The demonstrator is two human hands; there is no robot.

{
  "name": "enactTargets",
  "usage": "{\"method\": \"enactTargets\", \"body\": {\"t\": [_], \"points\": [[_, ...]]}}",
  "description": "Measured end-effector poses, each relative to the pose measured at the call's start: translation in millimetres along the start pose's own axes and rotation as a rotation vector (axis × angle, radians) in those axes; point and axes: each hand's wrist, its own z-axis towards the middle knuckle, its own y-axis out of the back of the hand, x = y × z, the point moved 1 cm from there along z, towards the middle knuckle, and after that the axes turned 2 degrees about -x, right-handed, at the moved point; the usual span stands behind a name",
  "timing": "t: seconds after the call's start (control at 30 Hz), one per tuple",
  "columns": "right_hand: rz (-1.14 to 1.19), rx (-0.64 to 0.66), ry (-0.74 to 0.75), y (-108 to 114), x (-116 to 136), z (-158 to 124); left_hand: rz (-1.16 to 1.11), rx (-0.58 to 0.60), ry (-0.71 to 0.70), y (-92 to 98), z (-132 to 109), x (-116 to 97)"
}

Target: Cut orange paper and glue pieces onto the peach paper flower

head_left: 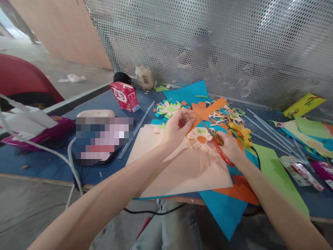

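My right hand (230, 147) grips orange-handled scissors (217, 144), their blades reaching up and left toward my left hand. My left hand (177, 128) pinches a small piece of orange paper (193, 122) at the blade tips, fingers closed on it. Just below the blades lies a peach paper flower with an orange centre (201, 139), resting on a large peach sheet (182, 170). Both hands hover over the blue tabletop (39, 163).
Blue (221, 208), orange (239, 189) and green (275, 173) paper sheets lie under and around the peach one. A yellow glue gun (241, 133) sits right of the scissors. A red carton (125, 96), another paper flower (169, 108), glue sticks (273, 137) and scraps crowd the back. Perforated metal wall behind.
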Motion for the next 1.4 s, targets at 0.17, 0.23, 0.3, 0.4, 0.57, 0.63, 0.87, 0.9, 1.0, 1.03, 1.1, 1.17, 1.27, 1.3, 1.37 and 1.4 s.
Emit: {"method": "enactTargets", "body": {"t": [0.17, 0.23, 0.3, 0.4, 0.57, 0.63, 0.87, 0.9, 1.0, 1.03, 1.1, 1.17, 1.27, 1.3, 1.37, 1.4], "points": [[-0.005, 0.007, 0.020, 0.1, -0.2, 0.3, 0.003, 0.012, -0.007, -0.2, 0.6, -0.8], [-0.011, 0.007, 0.019, 0.0, -0.4, 0.0, 0.004, 0.017, -0.003, -0.2, 0.5, -1.5], [-0.017, 0.009, 0.019, -0.1, -0.5, -0.4, 0.008, 0.019, 0.002, -0.1, 0.3, -2.2], [-0.021, 0.012, 0.025, 0.0, -1.2, -0.7, 0.014, 0.020, -0.001, 0.0, 0.4, -2.7], [-0.050, 0.016, 0.037, -0.1, -5.8, 0.6, 0.013, 0.026, -0.006, 0.6, 0.7, -1.4], [-0.066, 0.017, 0.044, -0.1, -7.6, 1.3, 0.012, 0.027, -0.010, 1.0, 0.7, -0.6], [-0.103, 0.024, 0.037, 0.5, -9.3, 1.1, 0.025, 0.026, -0.018, 1.9, 1.6, 2.5], [-0.108, 0.024, 0.037, 0.6, -9.5, 1.1, 0.028, 0.024, -0.019, 2.0, 1.8, 2.9], [-0.109, 0.029, 0.037, 0.7, -10.4, 1.5, 0.030, 0.024, -0.023, 2.1, 2.1, 3.5], [-0.103, 0.031, 0.035, 0.6, -10.7, 1.7, 0.027, 0.025, -0.023, 2.0, 2.2, 3.5], [-0.091, 0.034, 0.027, 0.6, -11.3, 2.0, 0.018, 0.024, -0.014, 2.0, 2.3, 3.3], [-0.087, 0.026, 0.022, 0.6, -11.6, 2.2, 0.010, 0.021, -0.001, 2.1, 2.5, 3.6], [-0.094, 0.015, 0.032, 1.1, -11.3, 2.4, 0.007, 0.031, 0.002, 2.4, 3.3, 4.4], [-0.093, 0.015, 0.034, 1.3, -11.0, 2.4, 0.005, 0.036, 0.000, 2.5, 3.5, 4.5], [-0.085, 0.015, 0.027, 1.7, -10.1, 2.1, -0.005, 0.036, 0.004, 2.5, 3.7, 3.8], [-0.081, 0.016, 0.017, 1.9, -9.6, 1.9, -0.013, 0.033, 0.012, 2.5, 3.7, 3.2]]}}
